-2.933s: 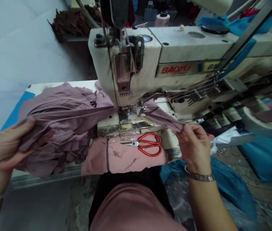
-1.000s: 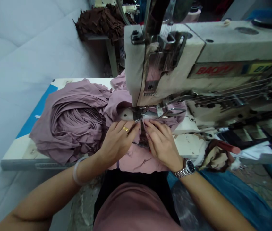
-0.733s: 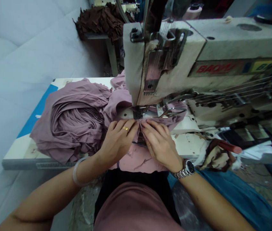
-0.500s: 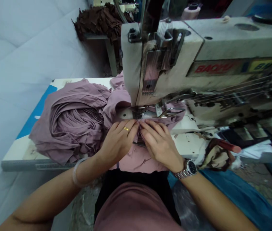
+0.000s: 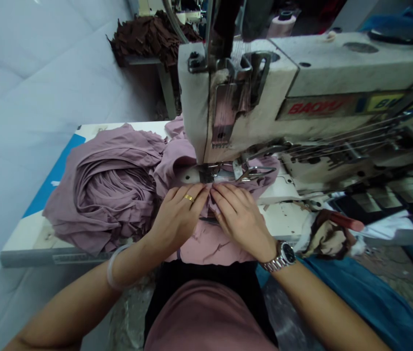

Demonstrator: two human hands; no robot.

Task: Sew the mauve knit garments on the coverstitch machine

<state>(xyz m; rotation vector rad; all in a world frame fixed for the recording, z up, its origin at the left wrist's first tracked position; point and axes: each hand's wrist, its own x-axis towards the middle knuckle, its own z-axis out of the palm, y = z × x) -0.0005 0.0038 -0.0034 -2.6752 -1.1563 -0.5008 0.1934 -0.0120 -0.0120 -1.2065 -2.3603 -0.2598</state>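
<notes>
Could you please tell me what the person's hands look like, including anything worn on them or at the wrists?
The left hand wears a gold-coloured ring, with a plain, pale band near the wrist. The right hand shows no ring, but a silver-coloured link watch with a round, dark dial circles its wrist. No gloves or sleeves are in view.

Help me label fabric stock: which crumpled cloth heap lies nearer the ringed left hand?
The bulky mauve cloth heap on the white tabletop, beside the left hand; the dark brown cloth heap lies farther back, on a separate stand.
</notes>
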